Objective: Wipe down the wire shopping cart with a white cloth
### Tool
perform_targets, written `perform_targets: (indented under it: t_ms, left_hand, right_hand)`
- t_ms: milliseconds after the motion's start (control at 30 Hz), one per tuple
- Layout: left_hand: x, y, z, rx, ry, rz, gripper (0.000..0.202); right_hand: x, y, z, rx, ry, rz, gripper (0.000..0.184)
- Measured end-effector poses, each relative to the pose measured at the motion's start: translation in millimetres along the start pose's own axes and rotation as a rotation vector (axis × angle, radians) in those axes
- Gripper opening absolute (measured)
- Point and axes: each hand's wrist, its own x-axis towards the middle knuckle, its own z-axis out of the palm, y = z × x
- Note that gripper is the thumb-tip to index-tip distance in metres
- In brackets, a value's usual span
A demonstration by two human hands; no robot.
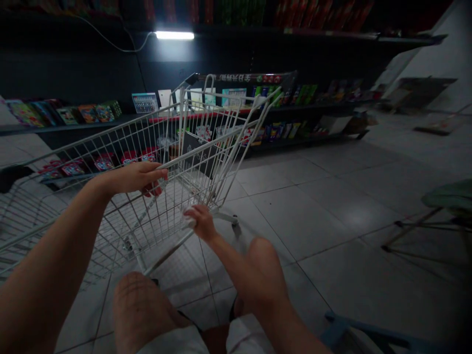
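A wire shopping cart (173, 162) stands in front of me, its handle bar toward the shelves. My left hand (138, 178) is closed over the top rim on the near side, fingers curling over the wire. Lower and to the right, my right hand (202, 222) is closed around a crumpled white cloth (189, 217), close to the lower side wires of the basket. Whether the white piece is fabric or paper I cannot tell. A dark panel (199, 153) with light markings is fixed in the child-seat end of the cart.
Shelves (317, 105) with books and packets run behind the cart, under a lit tube lamp (174, 35). A cart wheel (235, 220) rests on the tiled floor (324, 182). A folding stool (442, 216) is at right; a blue frame (368, 334) lies near my right side.
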Motion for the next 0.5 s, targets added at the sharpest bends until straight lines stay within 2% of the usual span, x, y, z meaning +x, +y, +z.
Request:
perform_targets:
  t_ms: [100, 167, 233, 267, 333, 400, 500]
  left_hand:
    - [1, -4, -1.7, -0.003, -0.007, 0.01, 0.047]
    - [0, -3, -2.1, -0.003, -0.013, 0.015, 0.047]
    - [-2, -1, -2.1, 0.007, -0.016, 0.019, 0.047]
    - [-2, 0, -2.1, 0.017, -0.016, 0.018, 0.047]
    - [-3, 1, -2.0, 0.031, -0.014, 0.007, 0.048]
    - [-3, 1, -2.0, 0.022, -0.011, 0.003, 0.049]
    - [0, 0, -1.7, 0.015, -0.004, 0.01, 0.05]
  right_hand:
    - [76, 14, -54, -0.029, 0.365, 0.037, 0.023]
    - [128, 25, -81, -0.057, 0.536, 0.093, 0.022]
    - [157, 34, -91, -0.074, 0.587, 0.124, 0.02]
    - [158, 37, -88, -0.078, 0.574, 0.138, 0.019]
    - [136, 39, -68, -0.062, 0.483, 0.182, 0.018]
    - [91, 37, -37, 0.017, 0.366, 0.309, 0.015]
    - [14, 24, 11, 0.282, 0.313, 0.691, 0.012]
